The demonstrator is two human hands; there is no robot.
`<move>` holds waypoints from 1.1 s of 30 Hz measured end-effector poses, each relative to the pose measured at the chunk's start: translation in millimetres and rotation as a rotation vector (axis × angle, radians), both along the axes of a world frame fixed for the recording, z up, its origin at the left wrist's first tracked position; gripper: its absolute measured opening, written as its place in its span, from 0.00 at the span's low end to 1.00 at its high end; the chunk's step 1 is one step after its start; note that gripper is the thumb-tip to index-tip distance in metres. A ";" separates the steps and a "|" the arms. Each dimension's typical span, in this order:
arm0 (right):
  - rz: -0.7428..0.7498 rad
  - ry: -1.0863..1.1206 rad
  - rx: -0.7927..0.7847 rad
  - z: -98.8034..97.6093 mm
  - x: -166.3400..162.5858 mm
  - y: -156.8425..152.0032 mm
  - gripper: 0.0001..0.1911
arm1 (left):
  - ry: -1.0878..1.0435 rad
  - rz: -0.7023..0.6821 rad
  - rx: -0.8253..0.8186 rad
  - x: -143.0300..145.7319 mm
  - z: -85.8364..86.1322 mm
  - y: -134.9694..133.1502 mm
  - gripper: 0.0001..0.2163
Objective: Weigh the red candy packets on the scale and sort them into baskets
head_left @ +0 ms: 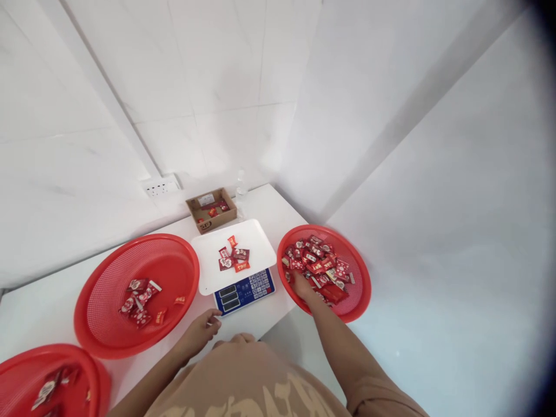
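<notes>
My right hand [300, 284] reaches into the right red basket [362, 278], at the near left edge of a heap of small wrapped snack packets [319, 263]. Its fingertips are hidden among the wrappers, so I cannot tell whether they grip one. My left hand [203, 332] rests by the near left corner of the blue digital scale [245, 292], fingers loosely apart and holding nothing. On the scale's white tray [212, 275] lie several red and dark-red packets [234, 256].
To the left, another red basket [93, 278] holds several packets, and a third basket [98, 370] is cut off at the lower left. Behind the scale stand a cardboard box [217, 219] with packets inside and a clear bottle [241, 188]. Walls border the white table [26, 304].
</notes>
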State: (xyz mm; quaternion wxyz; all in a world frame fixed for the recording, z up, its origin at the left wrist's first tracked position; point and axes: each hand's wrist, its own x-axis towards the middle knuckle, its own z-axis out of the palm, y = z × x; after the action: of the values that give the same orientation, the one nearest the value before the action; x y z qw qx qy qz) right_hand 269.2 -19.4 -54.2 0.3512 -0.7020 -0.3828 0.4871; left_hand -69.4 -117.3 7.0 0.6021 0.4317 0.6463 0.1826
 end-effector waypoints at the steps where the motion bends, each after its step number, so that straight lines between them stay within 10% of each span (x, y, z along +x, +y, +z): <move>1: 0.026 -0.034 -0.023 0.5 3.9 -3.6 0.04 | -0.004 -0.011 0.000 1.2 0.6 0.2 0.16; 14: -0.115 -0.349 0.158 41.9 7.0 10.3 0.15 | 0.006 -0.064 0.035 -0.4 0.0 -6.8 0.14; 26: 0.269 0.307 0.147 84.0 -108.5 30.2 0.26 | 0.090 -0.223 0.043 -0.5 6.5 -9.4 0.19; 33: 0.243 -0.202 0.274 74.2 -92.9 28.5 0.25 | 0.278 -0.106 0.275 -12.0 9.0 -7.6 0.15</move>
State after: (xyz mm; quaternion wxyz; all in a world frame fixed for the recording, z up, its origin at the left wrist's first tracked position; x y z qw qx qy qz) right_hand 176.3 9.1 19.9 0.3418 -0.6416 -0.5608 0.3962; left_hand -81.4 -125.0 16.0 0.4513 0.5645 0.6685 0.1757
